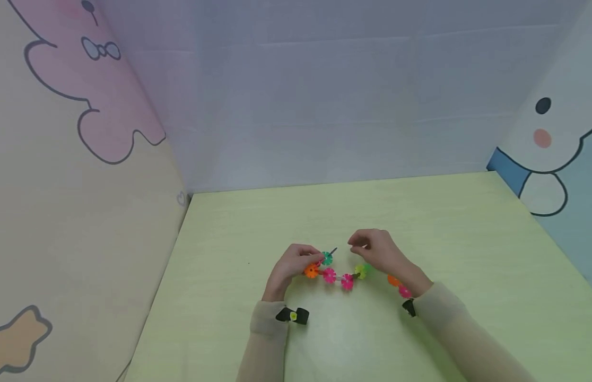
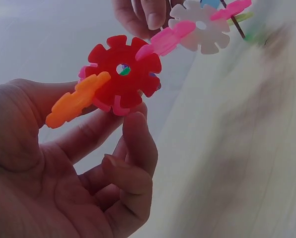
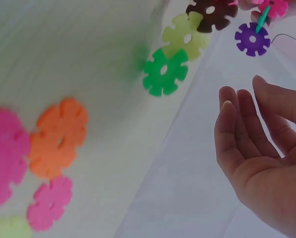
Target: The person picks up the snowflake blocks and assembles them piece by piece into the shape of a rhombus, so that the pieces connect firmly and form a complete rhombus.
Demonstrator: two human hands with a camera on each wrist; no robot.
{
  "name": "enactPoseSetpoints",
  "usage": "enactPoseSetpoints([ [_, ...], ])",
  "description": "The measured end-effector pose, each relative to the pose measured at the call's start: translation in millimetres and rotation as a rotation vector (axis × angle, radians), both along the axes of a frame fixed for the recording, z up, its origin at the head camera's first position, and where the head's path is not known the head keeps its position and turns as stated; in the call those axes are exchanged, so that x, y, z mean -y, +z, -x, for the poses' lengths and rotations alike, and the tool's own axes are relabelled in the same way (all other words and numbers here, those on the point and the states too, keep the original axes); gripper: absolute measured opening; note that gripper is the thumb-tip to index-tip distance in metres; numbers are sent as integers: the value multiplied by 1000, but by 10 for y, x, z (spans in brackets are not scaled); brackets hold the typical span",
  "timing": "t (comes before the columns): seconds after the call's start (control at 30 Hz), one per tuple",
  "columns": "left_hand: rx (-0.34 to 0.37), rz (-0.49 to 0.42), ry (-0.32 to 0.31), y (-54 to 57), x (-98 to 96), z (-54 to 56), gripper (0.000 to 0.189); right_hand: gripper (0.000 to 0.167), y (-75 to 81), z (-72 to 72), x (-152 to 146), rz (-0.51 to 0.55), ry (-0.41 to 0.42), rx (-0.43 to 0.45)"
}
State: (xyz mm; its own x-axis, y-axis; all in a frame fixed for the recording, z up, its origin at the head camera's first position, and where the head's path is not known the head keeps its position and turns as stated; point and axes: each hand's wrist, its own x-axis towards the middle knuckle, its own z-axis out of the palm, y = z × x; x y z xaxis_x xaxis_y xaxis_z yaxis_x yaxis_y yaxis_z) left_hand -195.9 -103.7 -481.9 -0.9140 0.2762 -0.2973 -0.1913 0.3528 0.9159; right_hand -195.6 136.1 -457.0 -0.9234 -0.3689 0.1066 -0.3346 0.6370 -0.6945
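Observation:
In the left wrist view my left hand point(image 2: 108, 168) pinches a chain of slotted, flower-shaped plastic discs near a red disc point(image 2: 106, 54). An orange disc point(image 2: 78, 99) and a white disc point(image 2: 212, 42) are linked along it. A teal disc point(image 1: 327, 258) stands by the left fingertips, with a purple disc point(image 3: 246, 37) joined to it in the right wrist view. The chain runs right through a yellow-green disc point(image 3: 175, 32) to a green disc point(image 3: 173, 79). My right hand point(image 1: 378, 250) holds nothing; its fingers bend loosely, thumb apart, just right of the purple disc.
Beneath the right wrist, an orange disc point(image 3: 63, 131) and pink discs point(image 3: 48, 203) lie on the pale table point(image 1: 219, 297). Black straps point(image 1: 301, 317) circle both wrists. A white curtain-like backdrop point(image 1: 324, 106) rises behind the table, with cartoon-printed walls point(image 1: 86, 223) at the sides.

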Motion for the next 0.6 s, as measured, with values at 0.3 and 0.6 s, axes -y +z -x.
enactPoseSetpoints([
  [0.3, -1, -6, 9, -8, -8, -9, 18, 16, 63, -33, -527, -163, 15, 12],
  [0.6, 14, -11, 21, -13, -24, -14, 17, 26, 18, -120, -883, -272, -3, 216],
])
